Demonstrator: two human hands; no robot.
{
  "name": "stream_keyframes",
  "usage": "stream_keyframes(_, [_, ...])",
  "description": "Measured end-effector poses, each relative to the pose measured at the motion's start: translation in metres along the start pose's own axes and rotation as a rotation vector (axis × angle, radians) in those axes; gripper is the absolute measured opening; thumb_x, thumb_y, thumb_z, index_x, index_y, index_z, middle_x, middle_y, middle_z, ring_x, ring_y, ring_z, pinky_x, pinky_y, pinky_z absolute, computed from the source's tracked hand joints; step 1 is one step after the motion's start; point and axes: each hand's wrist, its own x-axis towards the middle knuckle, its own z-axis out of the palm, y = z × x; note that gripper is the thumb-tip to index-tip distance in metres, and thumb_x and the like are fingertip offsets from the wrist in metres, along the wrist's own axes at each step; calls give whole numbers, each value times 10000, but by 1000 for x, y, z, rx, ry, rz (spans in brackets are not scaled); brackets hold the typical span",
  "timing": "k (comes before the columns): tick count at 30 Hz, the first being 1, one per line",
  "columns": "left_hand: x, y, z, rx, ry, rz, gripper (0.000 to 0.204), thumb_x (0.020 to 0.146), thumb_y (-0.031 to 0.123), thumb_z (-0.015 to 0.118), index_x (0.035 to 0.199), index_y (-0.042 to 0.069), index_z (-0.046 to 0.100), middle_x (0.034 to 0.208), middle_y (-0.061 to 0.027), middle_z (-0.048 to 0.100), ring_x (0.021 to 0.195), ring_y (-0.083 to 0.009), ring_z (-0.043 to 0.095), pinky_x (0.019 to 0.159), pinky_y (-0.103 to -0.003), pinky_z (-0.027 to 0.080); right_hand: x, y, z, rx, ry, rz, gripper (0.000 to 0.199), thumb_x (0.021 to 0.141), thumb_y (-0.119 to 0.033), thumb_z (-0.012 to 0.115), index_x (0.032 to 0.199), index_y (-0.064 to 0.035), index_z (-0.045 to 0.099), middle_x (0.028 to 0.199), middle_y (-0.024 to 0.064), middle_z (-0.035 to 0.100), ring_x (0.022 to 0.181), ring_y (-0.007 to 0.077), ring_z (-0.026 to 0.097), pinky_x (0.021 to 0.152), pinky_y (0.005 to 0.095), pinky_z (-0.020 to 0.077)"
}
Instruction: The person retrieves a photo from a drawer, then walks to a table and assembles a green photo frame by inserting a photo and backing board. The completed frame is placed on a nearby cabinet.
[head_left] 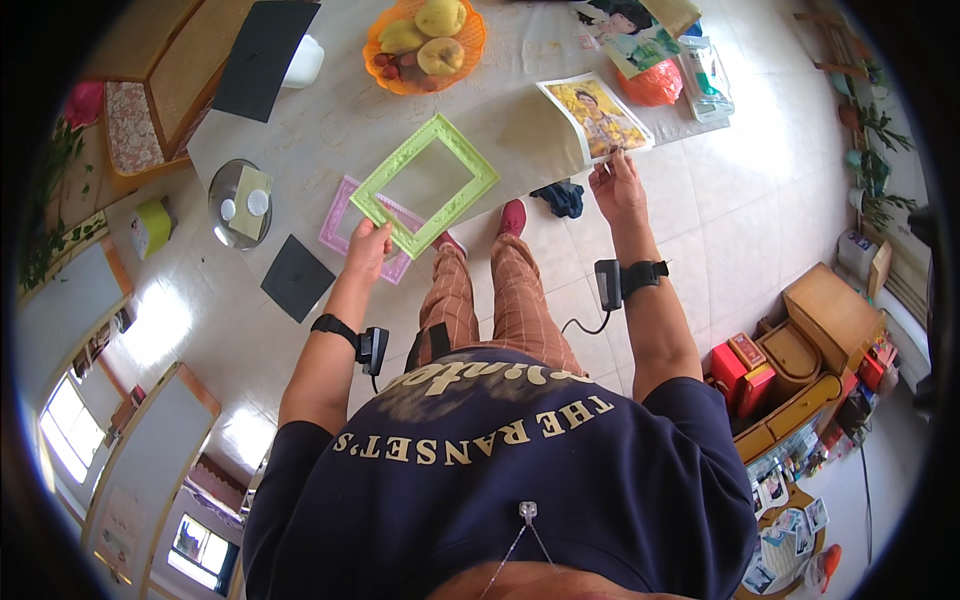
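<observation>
Lime-green moulded picture frame [425, 183] gripped at its lower corner by left hand [368, 247], fingers closed on the rim; frame held tilted just above the pale worktop [330, 120], partly overlapping a pink frame [345, 215] lying flat beneath it. Right hand [617, 186] closed in a pinch on the near edge of a printed photograph [598, 115], yellow-toned, showing a person; photograph resting on the worktop near its right edge, joined on its left side to a plain brown backing sheet [535, 130]. Black strapped devices on both wrists, the right one [615, 282] with a cable trailing down. Black square board [297, 277] at the near-left corner of the worktop, close to the left forearm. Round glass lid or plate [240, 203] with a pale card on it, further left. Larger black board [262, 57] toward the far side, next to a white container [305, 62]. Orange fruit bowl [425, 45] at far centre, holding pears or similar yellow fruit and small red fruit. Second colour print [628, 32], orange bag [652, 85] and clear packet [706, 78] at the far right of the worktop. Dark blue cloth [560, 197] on the tiled floor beside a red shoe [511, 216]. Wooden furniture and red boxes [742, 365] well apart, on the floor to the right.
</observation>
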Motion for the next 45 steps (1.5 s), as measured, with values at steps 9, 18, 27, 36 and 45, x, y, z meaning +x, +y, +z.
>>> stream_keyframes(9, [39, 19, 22, 129, -29, 30, 87, 891, 100, 581, 968, 72, 555, 758, 32, 512, 593, -58, 436, 523, -210, 368, 10, -58, 47, 84, -243, -140, 152, 939, -223, 577, 1055, -144, 517, 984, 5, 571, 850, 153, 539, 727, 323, 460])
stream_keyframes(18, [62, 20, 38, 281, 37, 26, 72, 869, 80, 583, 924, 47, 551, 719, 8, 530, 563, -73, 457, 490, -232, 377, 75, -45, 36, -129, 24, -151, 87, 934, -174, 578, 972, -96, 566, 878, 18, 582, 766, 153, 566, 647, 277, 458])
stream_keyframes(27, [44, 15, 32, 244, -12, -6, 98, 884, 70, 570, 979, 62, 552, 730, 17, 532, 564, -63, 450, 488, -217, 369, 76, -50, 33, -82, 43, -213, 114, 919, -137, 594, 1007, -82, 547, 877, 43, 595, 765, 162, 579, 657, 278, 470])
stream_keyframes(36, [47, -2, 25, 217, -47, -18, 80, 894, 64, 558, 972, 76, 554, 728, 30, 524, 530, -53, 429, 467, -207, 350, 75, -39, 106, 85, -219, -202, 77, 925, -160, 587, 916, -95, 546, 803, 16, 577, 684, 152, 570, 610, 279, 470])
stream_keyframes(45, [48, -13, 31, 278, 0, 43, 197, 861, 48, 576, 1056, 82, 570, 807, 10, 582, 645, -80, 525, 519, -247, 393, 133, 59, 77, -149, -288, -60, 87, 896, -145, 577, 957, -86, 556, 817, -1, 569, 726, 116, 570, 672, 255, 482])
